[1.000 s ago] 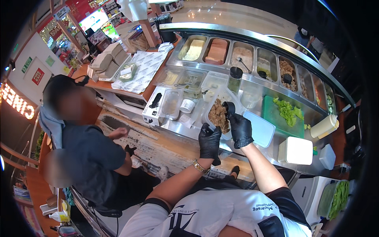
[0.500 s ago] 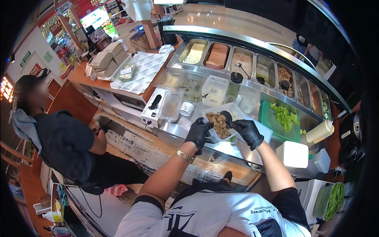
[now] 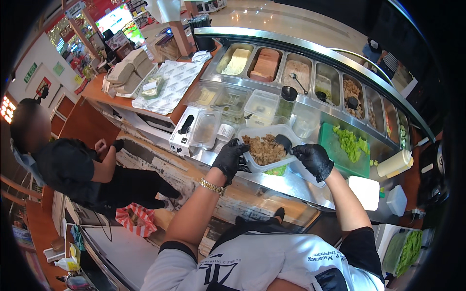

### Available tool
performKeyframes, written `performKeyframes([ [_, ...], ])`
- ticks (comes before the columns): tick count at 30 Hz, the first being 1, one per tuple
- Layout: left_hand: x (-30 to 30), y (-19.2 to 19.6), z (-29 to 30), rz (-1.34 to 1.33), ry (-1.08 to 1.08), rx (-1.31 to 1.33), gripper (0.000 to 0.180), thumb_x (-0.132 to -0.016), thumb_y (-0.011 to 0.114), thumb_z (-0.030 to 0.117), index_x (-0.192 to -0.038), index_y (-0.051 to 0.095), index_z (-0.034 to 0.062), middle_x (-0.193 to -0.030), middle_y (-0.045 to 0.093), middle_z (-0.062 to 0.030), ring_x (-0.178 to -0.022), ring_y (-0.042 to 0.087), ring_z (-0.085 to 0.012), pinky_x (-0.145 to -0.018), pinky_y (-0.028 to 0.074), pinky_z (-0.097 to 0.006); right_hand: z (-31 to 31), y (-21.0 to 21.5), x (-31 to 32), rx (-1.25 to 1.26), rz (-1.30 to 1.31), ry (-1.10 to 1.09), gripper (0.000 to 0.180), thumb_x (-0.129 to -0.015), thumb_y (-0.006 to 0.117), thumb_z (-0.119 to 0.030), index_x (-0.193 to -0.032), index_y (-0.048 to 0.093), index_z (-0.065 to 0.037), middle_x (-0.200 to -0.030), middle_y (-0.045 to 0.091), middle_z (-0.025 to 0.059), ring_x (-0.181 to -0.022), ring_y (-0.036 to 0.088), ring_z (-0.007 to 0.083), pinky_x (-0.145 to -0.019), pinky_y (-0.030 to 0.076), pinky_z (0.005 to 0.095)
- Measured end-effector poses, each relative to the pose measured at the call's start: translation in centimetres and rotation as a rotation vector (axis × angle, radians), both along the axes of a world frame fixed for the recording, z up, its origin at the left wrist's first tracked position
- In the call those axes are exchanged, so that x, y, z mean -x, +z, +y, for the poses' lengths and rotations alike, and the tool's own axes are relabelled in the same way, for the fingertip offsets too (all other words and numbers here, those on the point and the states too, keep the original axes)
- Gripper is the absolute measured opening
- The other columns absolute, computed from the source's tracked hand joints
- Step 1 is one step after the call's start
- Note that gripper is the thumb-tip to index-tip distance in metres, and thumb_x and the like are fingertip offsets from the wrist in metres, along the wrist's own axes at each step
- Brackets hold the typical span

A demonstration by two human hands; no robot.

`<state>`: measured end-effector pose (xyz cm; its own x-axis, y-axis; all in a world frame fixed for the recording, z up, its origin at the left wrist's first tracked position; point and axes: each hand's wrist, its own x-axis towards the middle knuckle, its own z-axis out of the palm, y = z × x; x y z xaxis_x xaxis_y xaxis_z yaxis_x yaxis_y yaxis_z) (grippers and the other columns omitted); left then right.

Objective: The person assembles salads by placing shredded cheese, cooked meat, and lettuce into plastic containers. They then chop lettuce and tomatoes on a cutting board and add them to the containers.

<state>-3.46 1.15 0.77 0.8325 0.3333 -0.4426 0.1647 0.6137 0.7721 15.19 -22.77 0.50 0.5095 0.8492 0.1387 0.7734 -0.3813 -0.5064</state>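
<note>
My left hand (image 3: 232, 157), in a black glove, grips the left side of a clear plastic container (image 3: 292, 132). Chopped brown cooked meat (image 3: 264, 149) fills much of it. A black scoop (image 3: 283, 141) rests in the meat at the container's right end. My gloved right hand (image 3: 314, 161) is closed on the scoop's handle, which its fingers mostly hide. Just below the container's near edge, some green lettuce (image 3: 277, 170) shows; what it lies on is mostly covered. The container is held above the steel counter (image 3: 264, 183).
Steel food pans (image 3: 305, 62) line the counter's far side behind a raised rail. Right of my hands are a green cutting board (image 3: 332, 145) with lettuce, a squeeze bottle (image 3: 395, 164) and a white container (image 3: 364, 191). Lidded tubs (image 3: 262, 107) stand ahead. A co-worker (image 3: 73, 165) stands at left.
The container has shifted slightly left and turned, so its long side runs more crosswise. Lettuce beneath it now shows. Both hands moved with it. The co-worker has shifted left, baring a striped bag.
</note>
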Motion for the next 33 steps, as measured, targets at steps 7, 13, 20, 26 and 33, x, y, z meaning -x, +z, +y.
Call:
performKeyframes([
  [7, -2.4, 0.0, -1.1, 0.032, 0.056, -0.05, 0.025, -0.086, 0.067, 0.015, -0.109, 0.055, 0.0113, -0.088, 0.063, -0.0052, -0.062, 0.066, -0.0199, -0.049, 0.057, -0.034, 0.5, -0.2, 0.5, -0.163, 0.651, -0.026, 0.017, -0.088, 0.069, -0.015, -0.098, 0.074, -0.002, -0.066, 0.065, 0.0072, -0.058, 0.054, 0.011, -0.058, 0.045, 0.0281],
  [13, -3.5, -1.8, -5.3, -0.004, 0.217, -0.28, 0.024, -0.089, 0.067, 0.015, -0.11, 0.059, 0.0072, -0.095, 0.065, -0.0058, -0.076, 0.066, -0.0168, -0.058, 0.056, -0.032, 1.4, -0.6, 3.3, -0.226, 0.989, -0.269, 0.016, -0.088, 0.071, -0.014, -0.091, 0.074, 0.001, -0.062, 0.059, -0.0017, -0.055, 0.046, 0.0053, -0.051, 0.037, 0.024],
  [20, -2.5, -1.2, -5.7, -0.052, 0.259, -0.12, 0.023, -0.09, 0.068, 0.018, -0.11, 0.059, 0.0093, -0.096, 0.067, -0.0047, -0.075, 0.067, -0.0166, -0.056, 0.057, -0.031, 1.3, 1.2, 2.1, -0.228, 1.094, -0.341, 0.019, -0.087, 0.065, -0.022, -0.075, 0.065, -0.008, -0.053, 0.041, -0.005, -0.044, 0.037, 0.007, -0.041, 0.026, 0.0244],
  [26, -0.8, -0.6, -4.4, -0.027, 0.162, 0.022, 0.02, -0.092, 0.065, 0.019, -0.11, 0.058, 0.0125, -0.098, 0.067, -0.0052, -0.078, 0.069, -0.0208, -0.061, 0.059, -0.036, 1.4, 1.5, 0.2, -0.149, 1.313, -0.443, 0.024, -0.086, 0.064, -0.027, -0.068, 0.057, -0.013, -0.054, 0.041, -0.0034, -0.043, 0.034, 0.0098, -0.042, 0.027, 0.027],
  [33, 1.4, -3.0, -3.3, -0.14, 0.165, 0.148, 0.018, -0.093, 0.063, 0.015, -0.11, 0.057, 0.0133, -0.102, 0.066, -0.0056, -0.084, 0.068, -0.0221, -0.067, 0.059, -0.039, 2.0, 0.5, -0.5, -0.255, 1.161, -0.376, 0.025, -0.088, 0.064, -0.024, -0.067, 0.055, -0.014, -0.052, 0.039, -0.004, -0.042, 0.032, 0.0087, -0.041, 0.024, 0.0268],
])
